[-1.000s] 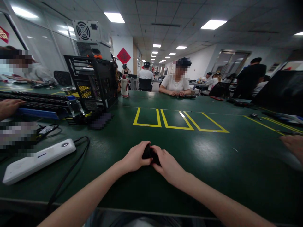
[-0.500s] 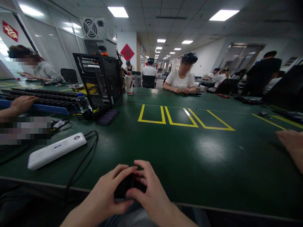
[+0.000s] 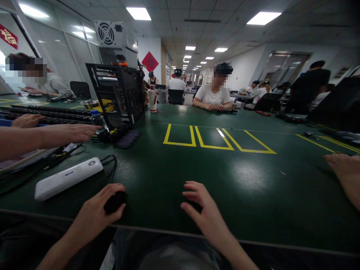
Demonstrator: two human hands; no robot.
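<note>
My left hand (image 3: 98, 210) rests at the near edge of the green table (image 3: 157, 187), thumb and fingers curved apart. A dark patch lies between them; I cannot tell whether it is shadow or a black object. My right hand (image 3: 204, 210) hovers over or lightly touches the tabletop to the right, its fingers spread and nothing visible in them. Bare table separates the two hands. Nearest to my left hand is a white power strip (image 3: 69, 178), beyond it to the left, with a black cord.
Another person's arm (image 3: 50, 137) reaches in from the left, above cables. A black computer case (image 3: 120, 95), a water bottle (image 3: 98, 119) and a paper cup (image 3: 152, 100) stand farther back. Yellow tape outlines (image 3: 180, 144) mark the table. Another hand (image 3: 341, 170) rests at right.
My hands were close together at the table edge and have moved apart, left hand leftward, right hand rightward. A co-worker's arm has come in from the left.
</note>
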